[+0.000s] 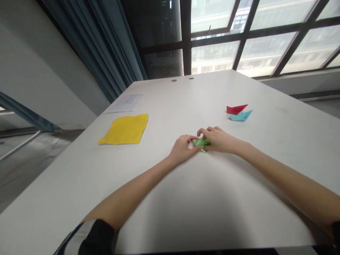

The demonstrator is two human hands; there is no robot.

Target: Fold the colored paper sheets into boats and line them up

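Observation:
Between my two hands, on the tabletop, is a small piece of folded green paper [202, 142]. My left hand [183, 148] pinches its left side with thumb and fingers. From the right, my right hand [218, 139] grips the other side, its fingers bent over the paper. Much of the green paper is covered by the fingers, so its exact folded shape is hard to make out. Beyond my right hand lie a red folded paper boat [236, 109] and a light blue folded paper boat [241, 115], close together.
A stack of square paper with a yellow sheet [124, 130] on top lies at the left of the white table [170, 198]. Behind it is a printed white sheet [126, 102]. Two round grommets are at the table's far edge, before a blue curtain [101, 39] and windows.

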